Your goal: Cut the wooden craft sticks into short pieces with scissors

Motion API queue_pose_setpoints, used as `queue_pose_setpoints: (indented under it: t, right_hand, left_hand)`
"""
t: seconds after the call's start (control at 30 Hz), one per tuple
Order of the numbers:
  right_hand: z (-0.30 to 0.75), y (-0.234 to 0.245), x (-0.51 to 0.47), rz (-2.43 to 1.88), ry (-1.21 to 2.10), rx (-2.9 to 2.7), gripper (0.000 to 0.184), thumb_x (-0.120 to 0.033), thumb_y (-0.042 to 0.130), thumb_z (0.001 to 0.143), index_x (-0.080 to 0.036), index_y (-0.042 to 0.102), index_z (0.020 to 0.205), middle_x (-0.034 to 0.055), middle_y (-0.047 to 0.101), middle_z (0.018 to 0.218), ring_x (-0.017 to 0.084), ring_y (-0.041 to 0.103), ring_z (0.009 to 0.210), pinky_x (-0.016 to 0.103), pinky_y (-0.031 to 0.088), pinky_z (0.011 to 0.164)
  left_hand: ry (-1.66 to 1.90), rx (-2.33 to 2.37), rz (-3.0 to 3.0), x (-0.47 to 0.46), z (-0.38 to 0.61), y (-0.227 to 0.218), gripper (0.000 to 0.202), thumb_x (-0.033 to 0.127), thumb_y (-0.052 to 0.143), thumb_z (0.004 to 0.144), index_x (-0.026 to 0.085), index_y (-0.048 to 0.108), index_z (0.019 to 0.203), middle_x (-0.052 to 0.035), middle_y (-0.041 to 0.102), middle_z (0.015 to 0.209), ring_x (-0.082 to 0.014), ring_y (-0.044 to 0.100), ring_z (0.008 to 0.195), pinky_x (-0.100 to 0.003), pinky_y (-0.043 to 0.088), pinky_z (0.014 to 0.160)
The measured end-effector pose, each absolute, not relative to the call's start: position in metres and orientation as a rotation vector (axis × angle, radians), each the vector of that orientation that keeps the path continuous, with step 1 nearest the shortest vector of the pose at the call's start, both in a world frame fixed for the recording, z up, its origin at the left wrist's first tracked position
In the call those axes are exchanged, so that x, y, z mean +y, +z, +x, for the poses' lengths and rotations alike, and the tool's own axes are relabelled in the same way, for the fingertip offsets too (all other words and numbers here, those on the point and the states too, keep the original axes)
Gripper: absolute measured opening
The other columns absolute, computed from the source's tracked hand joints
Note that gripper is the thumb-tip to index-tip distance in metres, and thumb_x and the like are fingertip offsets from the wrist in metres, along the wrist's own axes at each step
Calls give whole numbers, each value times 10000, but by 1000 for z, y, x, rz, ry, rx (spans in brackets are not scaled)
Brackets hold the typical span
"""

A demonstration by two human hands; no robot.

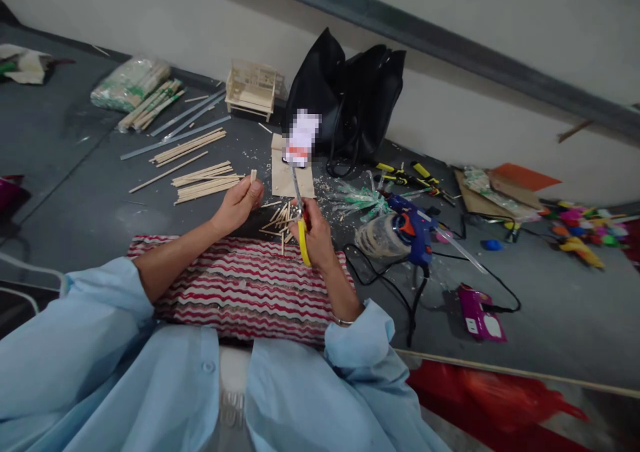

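Note:
My left hand (236, 205) is closed, pinching a small bundle of short wooden stick pieces (254, 174) upright between thumb and fingers. In my right hand (317, 233) is a pair of scissors (303, 240) with yellow handles, its blades pointing away from me over a brown paper sheet (278, 180). Several short cut sticks (273, 223) lie loose on the table between my hands. Long wooden sticks (205, 184) are laid out in groups beyond my left hand. A red-and-white wavy-striped cloth (240, 282) lies under my forearms.
Behind stand a small wooden model bench (250, 95) and a black bag (345, 99), with a blurred-out phone (303, 135) before it. To the right, a blue glue gun (417, 229) rests on a clear jar (377, 237), its black cable looping nearby. Pliers (400, 175) lie behind it.

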State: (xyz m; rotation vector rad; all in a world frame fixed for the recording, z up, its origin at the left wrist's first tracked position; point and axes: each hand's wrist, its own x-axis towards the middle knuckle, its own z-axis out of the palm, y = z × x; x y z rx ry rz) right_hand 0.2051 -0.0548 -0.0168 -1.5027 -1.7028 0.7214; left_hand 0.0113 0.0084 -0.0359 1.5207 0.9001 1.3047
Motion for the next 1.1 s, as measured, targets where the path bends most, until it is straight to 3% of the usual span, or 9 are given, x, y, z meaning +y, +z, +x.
queue_pose_setpoints:
  t: [0.13, 0.3, 0.47, 0.67, 0.87, 1.1]
  right_hand:
    - [206, -18, -54, -1487, 730, -1710, 415, -252, 557, 768, -217, 564, 1182, -34, 554, 772, 139, 509, 701, 237, 404, 683]
    - [205, -16, -56, -1512, 697, -1726, 414, -240, 557, 758, -210, 574, 1171, -31, 548, 790, 125, 463, 644, 239, 387, 649]
    - [204, -15, -57, -1515, 701, -1724, 409, -243, 548, 760, -219, 576, 1167, -37, 533, 784, 120, 440, 632, 231, 373, 635]
    - [205, -16, -56, -1536, 711, -1710, 412, -251, 560, 762, -213, 580, 1173, -34, 545, 798, 121, 448, 643, 234, 377, 642]
    - [206, -18, -57, -1526, 689, -1644, 416, -239, 546, 768, -217, 571, 1182, -36, 547, 799, 123, 465, 658, 237, 398, 662]
    - [208, -20, -57, -1535, 682, -1602, 405, -272, 534, 788, -208, 571, 1187, -38, 537, 782, 125, 470, 669, 232, 413, 663]
  left_hand:
    - [1277, 1132, 1724, 18, 0, -27, 438, 561, 427, 953, 188, 545, 756, 19, 470, 619, -113, 420, 579, -247, 315, 548]
    - [978, 1447, 2000, 32, -21, -22, 305, 406, 462, 941, 196, 508, 724, 9, 422, 600, -143, 409, 571, -269, 289, 593]
    - [608, 1746, 2328, 40, -41, -26, 261, 324, 387, 955, 180, 577, 851, -104, 563, 806, -256, 540, 809, -352, 374, 770]
    - [428, 1910, 2395, 33, -48, -23, 264, 270, 389, 939, 149, 620, 899, -171, 611, 960, -355, 523, 1033, -482, 373, 894]
    - [478, 1880, 2259, 61, -24, 0, 158, 142, 472, 888, 156, 621, 836, -102, 579, 837, -245, 570, 848, -341, 401, 733]
    - [683, 1732, 2182, 156, 28, 16, 202, 9, 450, 890, 97, 630, 921, -38, 560, 888, -114, 544, 915, -222, 384, 789]
